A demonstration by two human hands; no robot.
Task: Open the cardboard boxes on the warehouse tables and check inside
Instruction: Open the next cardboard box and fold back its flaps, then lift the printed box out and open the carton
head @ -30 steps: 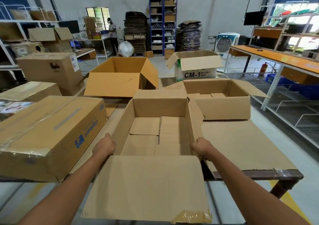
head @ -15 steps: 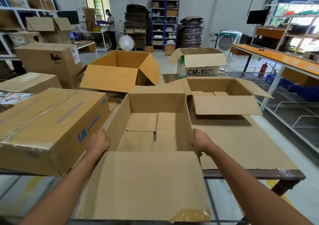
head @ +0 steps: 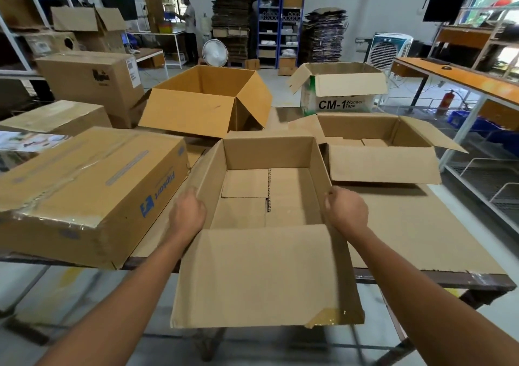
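A person's left hand (head: 186, 214) and right hand (head: 346, 211) hold the side walls of an open cardboard box (head: 269, 152) at the near edge of a warehouse surface (head: 421, 280). Each grip is curled over a wall's top edge, and the near flap (head: 264, 275) hangs toward the camera. Inside, only the box's own folded bottom flaps show, so the check of this one looks all but done. Three more boxes stand with flaps already up: a low box (head: 382, 163) just to the right, a large box (head: 196, 110) beyond, and a white-sided CM-1 box (head: 339, 96) farther back. What appears left lies to the left, all shut: a taped box with a blue logo (head: 84, 191) just beside the held one, a second taped box (head: 56, 117) behind it, and a tall labelled box (head: 92, 79). Whether the large box and the CM-1 box hold anything cannot be told.
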